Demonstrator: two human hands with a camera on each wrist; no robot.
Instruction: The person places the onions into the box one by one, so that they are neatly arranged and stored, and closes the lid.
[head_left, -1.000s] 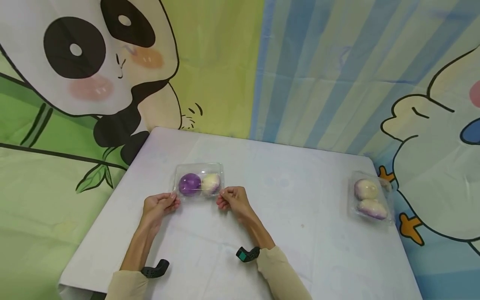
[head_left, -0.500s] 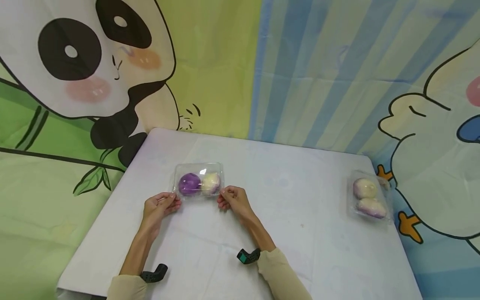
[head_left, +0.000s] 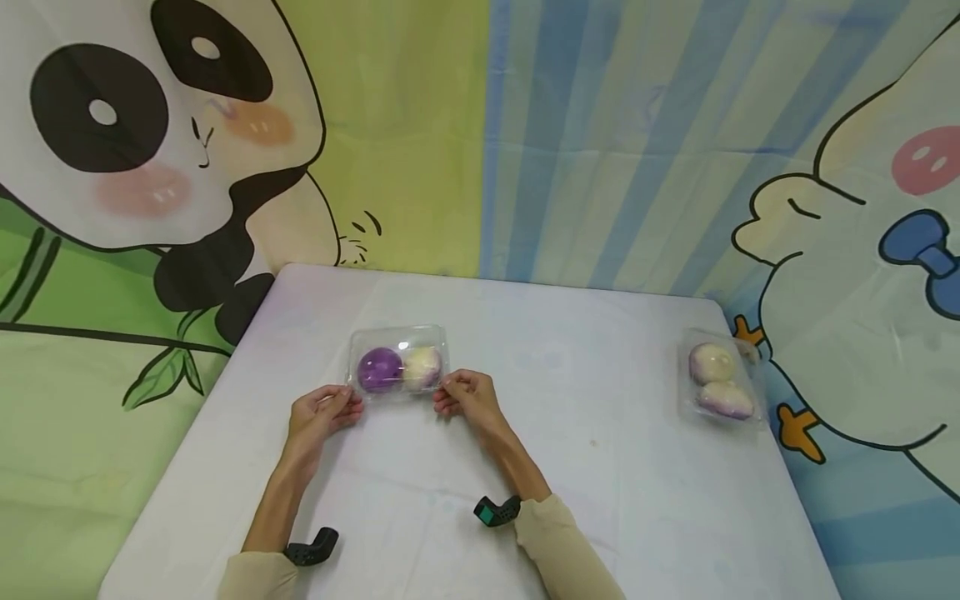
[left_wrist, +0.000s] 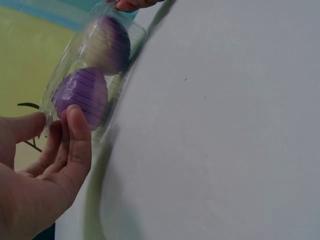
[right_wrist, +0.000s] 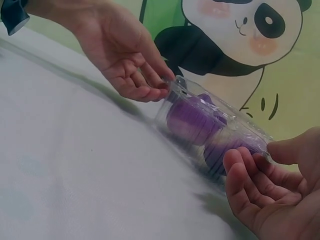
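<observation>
A clear plastic box (head_left: 382,337) holds two round, turnip-like vegetables: a purple one (head_left: 379,369) on the left and a white one tinged purple (head_left: 422,367) on the right. My left hand (head_left: 318,417) pinches the box's near left corner between thumb and fingers. At the near right corner, my right hand (head_left: 472,404) pinches the edge the same way. In the left wrist view, the thumb and fingertips of the left hand (left_wrist: 55,170) meet at the box's end. The right wrist view has the right hand (right_wrist: 270,185) gripping the opposite end.
A second clear plastic box (head_left: 748,385) with two whitish-purple vegetables lies near the table's right edge. White cloth covers the table (head_left: 555,417). Behind it hangs a printed backdrop (head_left: 420,142) with cartoon animals.
The head view has turned slightly right, so the backdrop and second box shift left in it. Both hands keep their hold on the first box, with no clear movement.
</observation>
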